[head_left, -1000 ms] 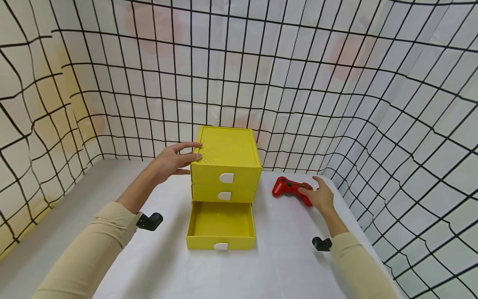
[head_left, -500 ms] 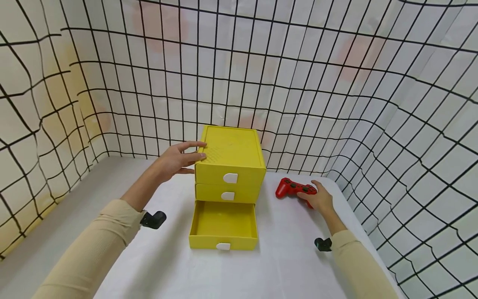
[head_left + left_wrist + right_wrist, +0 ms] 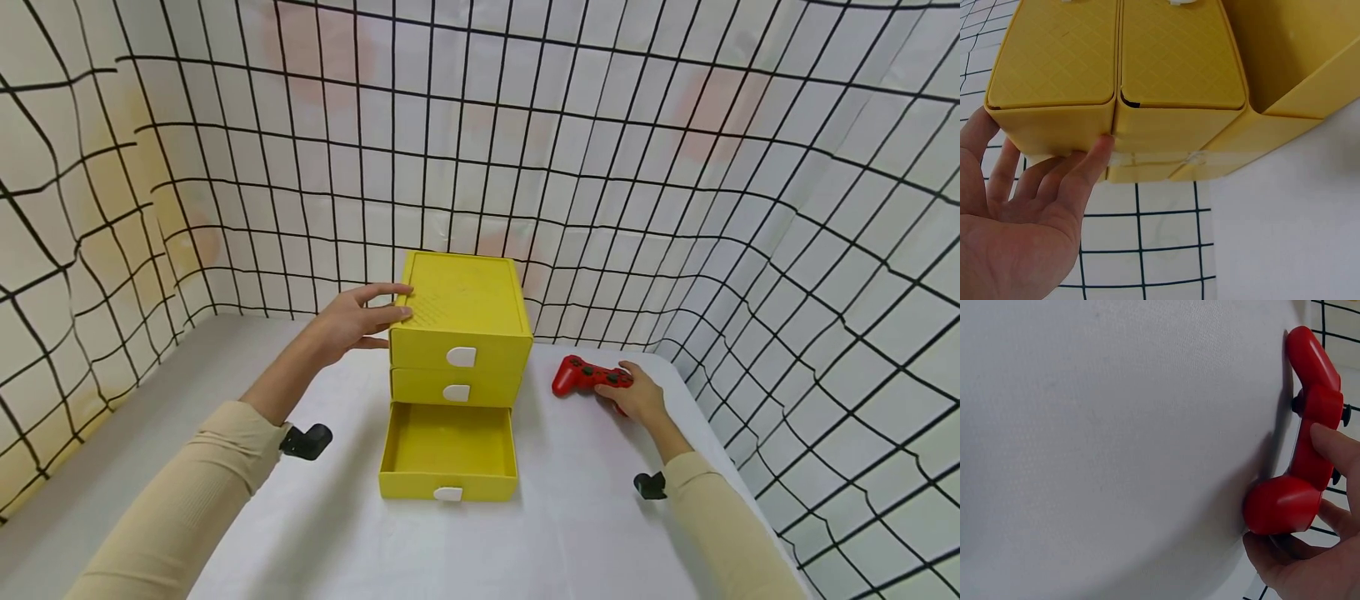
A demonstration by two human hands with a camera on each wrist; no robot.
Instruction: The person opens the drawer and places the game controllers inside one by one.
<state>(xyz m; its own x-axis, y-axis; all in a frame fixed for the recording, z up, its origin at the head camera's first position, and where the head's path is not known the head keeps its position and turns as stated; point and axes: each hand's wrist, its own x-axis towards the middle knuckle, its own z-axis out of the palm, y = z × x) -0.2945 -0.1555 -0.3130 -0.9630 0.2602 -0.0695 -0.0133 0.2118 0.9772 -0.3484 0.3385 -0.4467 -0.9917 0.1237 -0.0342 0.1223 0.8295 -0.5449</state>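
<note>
A yellow drawer unit (image 3: 468, 292) stands on the white surface, its white-handled bottom drawer (image 3: 408, 487) pulled out with a bare interior. The two drawers above are closed. My left hand (image 3: 347, 325) rests at the unit's upper left edge, two fingertips on the top; the left wrist view shows the hand (image 3: 1029, 231) with fairly straight fingers against the side. To the right lies a red game controller (image 3: 572, 377). My right hand (image 3: 642, 397) grips its right handle. In the right wrist view, the thumb presses the controller (image 3: 1282, 506) and other fingers go behind and below it.
Black wire mesh (image 3: 480, 167) rises behind and along both sides, backed by pale sheeting. The white table surface (image 3: 577, 517) extends in front of the unit and the controller. A black wrist camera (image 3: 307, 442) sits on the left wrist, another (image 3: 649, 486) on the right.
My right hand has come down onto the controller's right end and closed round it. The left hand keeps its place on the drawer unit. The head view has shifted slightly.
</note>
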